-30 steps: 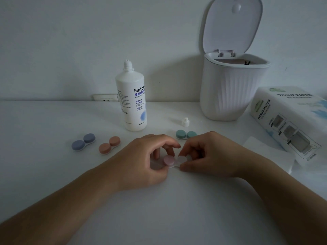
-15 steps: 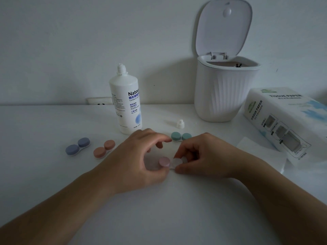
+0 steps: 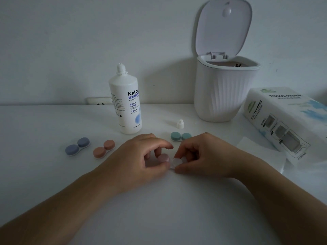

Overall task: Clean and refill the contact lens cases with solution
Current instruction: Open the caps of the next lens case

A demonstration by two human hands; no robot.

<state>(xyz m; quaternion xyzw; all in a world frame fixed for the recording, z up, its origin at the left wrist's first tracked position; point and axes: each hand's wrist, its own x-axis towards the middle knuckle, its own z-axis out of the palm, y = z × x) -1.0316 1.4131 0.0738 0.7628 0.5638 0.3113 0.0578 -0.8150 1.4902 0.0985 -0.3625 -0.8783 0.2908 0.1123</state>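
Note:
A pink contact lens case [image 3: 163, 158] lies on the white table between my hands. My left hand [image 3: 139, 160] pinches its pink cap with thumb and fingers. My right hand [image 3: 203, 154] grips the case's other, whitish end [image 3: 177, 162]. Three more cases lie capped on the table: a blue one [image 3: 77, 146], an orange one [image 3: 104, 149] and a teal one [image 3: 180, 136]. The white solution bottle [image 3: 126, 103] stands uncapped behind them, with its small cap [image 3: 180, 124] on the table to its right.
A white ribbed bin [image 3: 223, 92] with its lid up stands at the back right. A tissue paper pack [image 3: 286, 121] lies at the right edge, a loose tissue sheet [image 3: 260, 152] in front of it. A wall socket [image 3: 99, 100] sits behind the bottle.
Both hands stay on the pink case and have only shifted their fingers slightly. The view has drifted a little, so everything sits slightly differently in frame.

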